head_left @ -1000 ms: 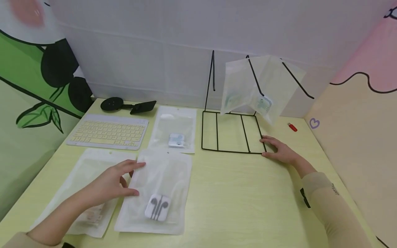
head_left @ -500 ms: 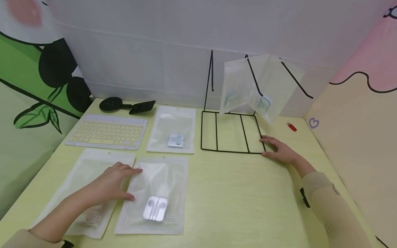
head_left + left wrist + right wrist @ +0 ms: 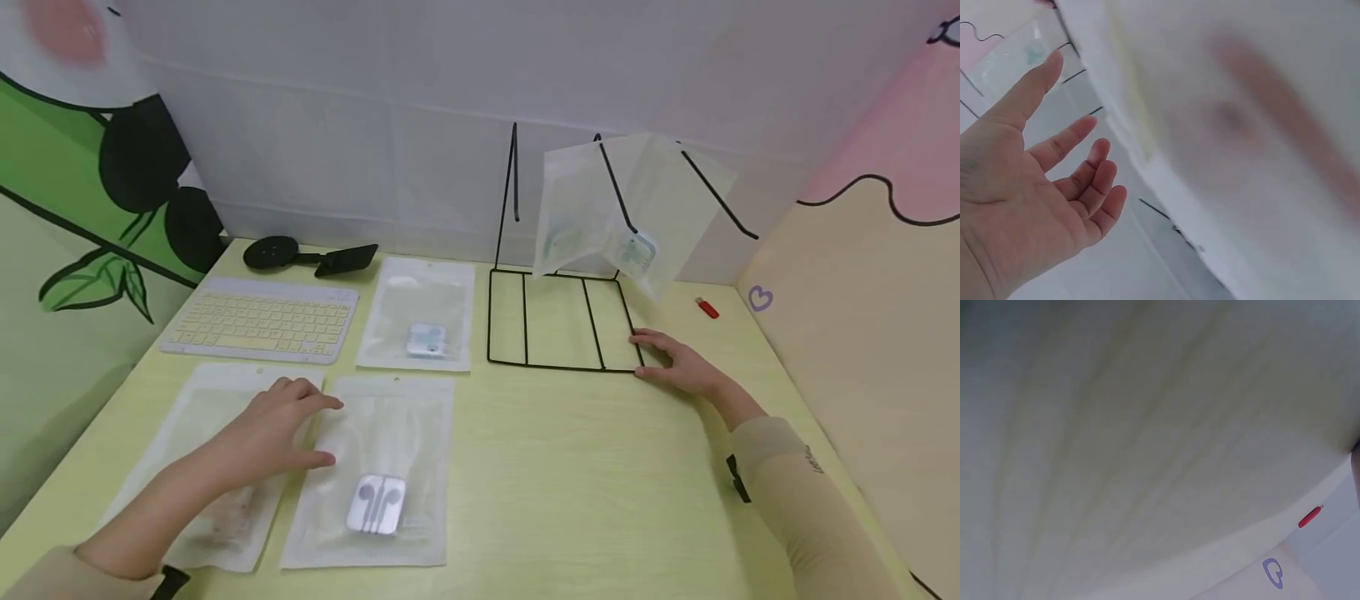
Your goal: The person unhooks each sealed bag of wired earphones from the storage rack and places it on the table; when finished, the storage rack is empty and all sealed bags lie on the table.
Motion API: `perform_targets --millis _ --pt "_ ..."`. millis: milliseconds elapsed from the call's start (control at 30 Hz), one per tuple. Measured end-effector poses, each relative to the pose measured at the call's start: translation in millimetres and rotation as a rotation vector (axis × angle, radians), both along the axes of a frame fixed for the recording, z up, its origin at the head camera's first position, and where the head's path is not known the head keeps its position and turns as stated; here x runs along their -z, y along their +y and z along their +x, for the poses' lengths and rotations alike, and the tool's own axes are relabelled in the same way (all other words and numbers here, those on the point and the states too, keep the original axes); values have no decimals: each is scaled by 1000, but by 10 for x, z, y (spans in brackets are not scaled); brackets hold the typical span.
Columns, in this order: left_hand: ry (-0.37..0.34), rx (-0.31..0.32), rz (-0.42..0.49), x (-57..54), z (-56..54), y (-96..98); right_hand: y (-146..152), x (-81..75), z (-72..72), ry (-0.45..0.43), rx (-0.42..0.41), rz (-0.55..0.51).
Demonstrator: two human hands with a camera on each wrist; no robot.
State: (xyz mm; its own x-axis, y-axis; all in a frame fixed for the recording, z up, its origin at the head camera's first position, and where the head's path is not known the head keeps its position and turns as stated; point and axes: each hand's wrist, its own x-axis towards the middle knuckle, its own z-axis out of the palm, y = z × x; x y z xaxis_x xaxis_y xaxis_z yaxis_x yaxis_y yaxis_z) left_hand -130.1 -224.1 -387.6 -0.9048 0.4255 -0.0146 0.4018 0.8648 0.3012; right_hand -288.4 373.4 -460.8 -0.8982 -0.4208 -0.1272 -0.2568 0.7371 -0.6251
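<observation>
My left hand [image 3: 266, 446], thumb and forefinger spread, hovers over two white zip pouches on the table. Its fingertips overlap the left edge of the pouch of wired earphones [image 3: 408, 433], which lies flat with the boxed earphones [image 3: 377, 505] showing through. Beneath the hand and forearm is the other pouch [image 3: 213, 392], partly hidden. In the left wrist view, the left palm [image 3: 1029, 194] holds nothing. My right hand [image 3: 681, 367] grips the right front corner of a black wire rack [image 3: 562, 367] between thumb and fingers. From the rack's hooks hangs a pair of pouches [image 3: 573, 183].
Another earphone pouch [image 3: 420, 292] lies left of the rack. A white keyboard [image 3: 262, 321] and a black folding stand [image 3: 273, 252] sit at back left. Near the right wall is a red USB stick [image 3: 707, 307]. Fabric walls border the table.
The front earphone pouch, raised at its upper left a second ago, has come down flat and shifted slightly toward the person. My left fingers have let it go. The right hand has stayed put.
</observation>
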Motion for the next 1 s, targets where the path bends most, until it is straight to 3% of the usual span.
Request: perform_targets --millis 200,400,500,800,1000 --pt "63 69 42 -272 -55 271 19 -59 26 7 0 -1" --pt "141 131 47 -504 -223 586 15 -56 16 25 2 25" --pt "176 159 59 -554 -332 717 -20 -54 28 22 8 19" --pt "172 223 162 -610 -576 1109 -72 -93 88 97 22 79" --pt "191 219 265 -608 -821 1414 -50 -31 186 117 78 46"
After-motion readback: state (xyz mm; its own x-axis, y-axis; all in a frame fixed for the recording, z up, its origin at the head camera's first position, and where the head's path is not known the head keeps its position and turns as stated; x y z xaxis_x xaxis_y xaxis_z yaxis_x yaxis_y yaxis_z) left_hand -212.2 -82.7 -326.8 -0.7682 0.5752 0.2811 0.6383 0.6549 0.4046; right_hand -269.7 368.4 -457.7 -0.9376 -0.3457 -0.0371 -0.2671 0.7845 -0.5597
